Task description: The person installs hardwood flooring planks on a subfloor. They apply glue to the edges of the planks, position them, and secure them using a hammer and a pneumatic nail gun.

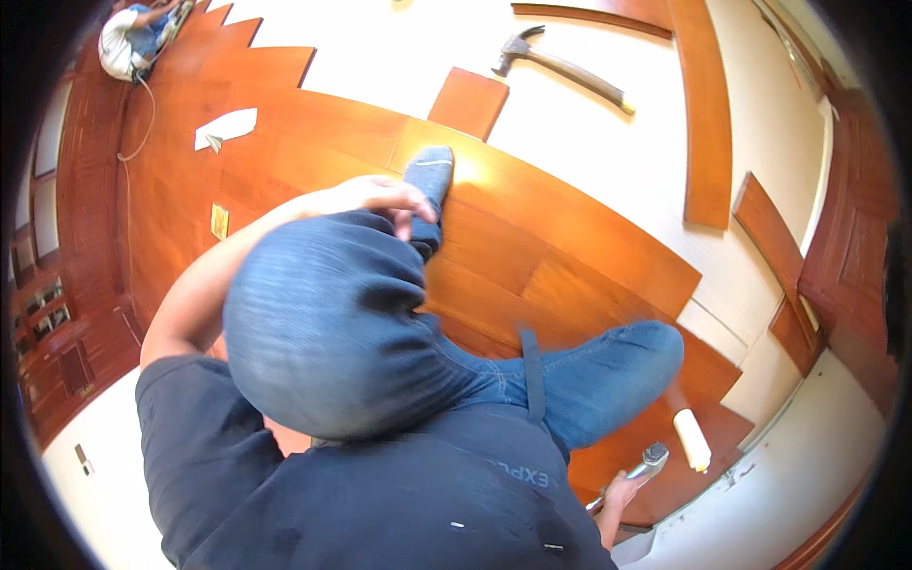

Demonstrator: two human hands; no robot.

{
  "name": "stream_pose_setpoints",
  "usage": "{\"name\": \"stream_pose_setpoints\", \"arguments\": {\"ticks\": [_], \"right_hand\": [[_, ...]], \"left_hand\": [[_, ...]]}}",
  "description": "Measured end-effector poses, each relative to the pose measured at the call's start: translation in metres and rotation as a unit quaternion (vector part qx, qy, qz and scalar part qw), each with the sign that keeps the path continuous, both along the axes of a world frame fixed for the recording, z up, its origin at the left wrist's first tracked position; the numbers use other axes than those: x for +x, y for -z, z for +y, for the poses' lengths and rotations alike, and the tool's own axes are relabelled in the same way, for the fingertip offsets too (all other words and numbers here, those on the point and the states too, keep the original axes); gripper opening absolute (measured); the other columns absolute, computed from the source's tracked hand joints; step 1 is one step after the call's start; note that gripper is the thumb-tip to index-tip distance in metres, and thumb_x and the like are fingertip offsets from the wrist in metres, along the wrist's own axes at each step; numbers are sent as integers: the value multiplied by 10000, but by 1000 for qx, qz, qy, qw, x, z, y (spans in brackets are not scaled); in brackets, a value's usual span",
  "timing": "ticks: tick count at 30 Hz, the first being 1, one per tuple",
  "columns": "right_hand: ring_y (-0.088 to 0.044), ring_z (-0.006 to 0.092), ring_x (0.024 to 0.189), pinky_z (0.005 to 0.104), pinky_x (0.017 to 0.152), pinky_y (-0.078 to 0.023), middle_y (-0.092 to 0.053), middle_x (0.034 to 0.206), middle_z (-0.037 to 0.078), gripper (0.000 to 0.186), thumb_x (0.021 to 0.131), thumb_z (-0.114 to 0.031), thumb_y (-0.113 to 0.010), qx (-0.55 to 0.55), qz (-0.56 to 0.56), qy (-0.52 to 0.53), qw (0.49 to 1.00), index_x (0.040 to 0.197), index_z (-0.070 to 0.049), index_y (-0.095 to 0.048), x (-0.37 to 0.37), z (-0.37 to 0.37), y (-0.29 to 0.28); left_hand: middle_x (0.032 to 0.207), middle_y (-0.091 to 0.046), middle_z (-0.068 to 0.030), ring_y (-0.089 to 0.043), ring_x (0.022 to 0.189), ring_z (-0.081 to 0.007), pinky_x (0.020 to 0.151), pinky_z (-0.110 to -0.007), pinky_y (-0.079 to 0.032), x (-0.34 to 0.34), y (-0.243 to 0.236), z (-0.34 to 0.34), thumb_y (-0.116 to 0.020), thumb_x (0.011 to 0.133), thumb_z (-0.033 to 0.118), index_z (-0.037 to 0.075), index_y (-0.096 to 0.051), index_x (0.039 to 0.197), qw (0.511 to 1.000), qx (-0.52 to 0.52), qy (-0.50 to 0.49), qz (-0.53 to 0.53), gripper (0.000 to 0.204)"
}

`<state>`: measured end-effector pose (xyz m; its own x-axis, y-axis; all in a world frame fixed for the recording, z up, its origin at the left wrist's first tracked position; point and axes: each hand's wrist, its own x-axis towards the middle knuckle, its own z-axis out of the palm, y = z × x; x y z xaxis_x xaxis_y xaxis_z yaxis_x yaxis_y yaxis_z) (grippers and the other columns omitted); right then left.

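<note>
My left hand [397, 198] hangs loosely in front of my bent knee, beside my ankle and grey sock. Its fingers are apart and slightly bent, with nothing seen in them. At the lower right, my right hand [619, 492] is closed around a grey metal hand tool [652, 458] with a rounded, silvery end; its exact kind does not show. Just beyond that tool lies a white bottle [692, 439] with a yellowish tip. Under me are reddish-brown floorboards [494, 252]. A short board piece [468, 103] lies just past their edge, beyond my foot.
A claw hammer [565, 71] lies on the pale underlay at the far side. Long loose planks [705, 114] and shorter ones [768, 233] lie to the right, near a brown door [850, 228]. White paper [228, 128] rests on the boards. Another person [133, 43] crouches far left beside a cord.
</note>
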<state>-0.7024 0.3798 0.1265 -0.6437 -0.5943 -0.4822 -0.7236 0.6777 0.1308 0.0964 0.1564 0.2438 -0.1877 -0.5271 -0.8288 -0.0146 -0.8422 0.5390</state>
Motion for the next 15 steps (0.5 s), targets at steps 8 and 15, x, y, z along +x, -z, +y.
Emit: {"name": "stream_pose_setpoints", "arguments": {"ticks": [8,15], "right_hand": [[-499,394,1393,434,1193,-350,-493,1514,292,763,917,-62,-582,-60,-171,-16,983,1614,69,-299,164,-159,-107],[-618,129,788,290,704,-533,-633,1082,95,701,959,-67,-642,-140,-294,-45,944,1601,1,-370,366,-293,-198]], "left_hand": [[1697,-112,-361,-205,1507,-620,1214,-702,-194,21,238,-133,-656,893,735,120,-218,1688,744,-185,229,-600,1097],[1738,-34,-306,-155,1503,-653,1207,-742,-148,48,282,-192,-634,913,727,182,-235,1698,732,-261,169,-606,1036]]}}
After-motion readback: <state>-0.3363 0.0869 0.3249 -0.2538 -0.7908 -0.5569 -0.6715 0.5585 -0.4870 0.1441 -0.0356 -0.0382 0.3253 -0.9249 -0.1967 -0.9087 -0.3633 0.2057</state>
